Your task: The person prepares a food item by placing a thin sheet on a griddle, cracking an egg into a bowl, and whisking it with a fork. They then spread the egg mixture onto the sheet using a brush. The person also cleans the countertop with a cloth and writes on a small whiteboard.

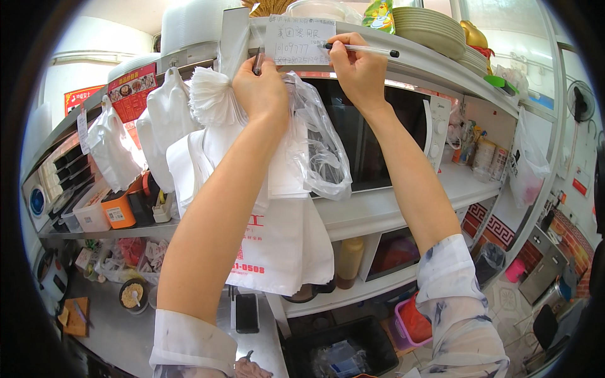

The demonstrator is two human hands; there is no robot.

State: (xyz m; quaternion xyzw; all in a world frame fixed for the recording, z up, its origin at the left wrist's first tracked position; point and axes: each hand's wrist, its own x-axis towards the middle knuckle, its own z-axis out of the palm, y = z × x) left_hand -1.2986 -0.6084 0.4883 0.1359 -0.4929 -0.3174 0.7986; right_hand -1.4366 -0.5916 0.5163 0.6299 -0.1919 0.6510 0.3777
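A handwritten paper note [295, 35] is fixed to the front edge of the upper white shelf. My right hand [357, 71] grips a clear-barrelled pen [368, 48], its writing end pointing left at the note's right edge. Whether the tip touches the paper I cannot tell. At the note's lower left corner, my left hand [262, 90] is closed around a small dark object [258, 61], perhaps a marker or cap. White plastic bags [288, 245] with red print hang in a bunch below my left hand. A clear plastic bag [331, 165] dangles just right of them.
Behind my arms is a microwave oven [368, 132] on the middle shelf. Stacked plates [427, 30] stand on top. More white bags [116, 146] hang at left. Below are a phone [247, 313], a bowl of chopped food [133, 295], a knife on a cutting board [78, 316] and a black bin [340, 354].
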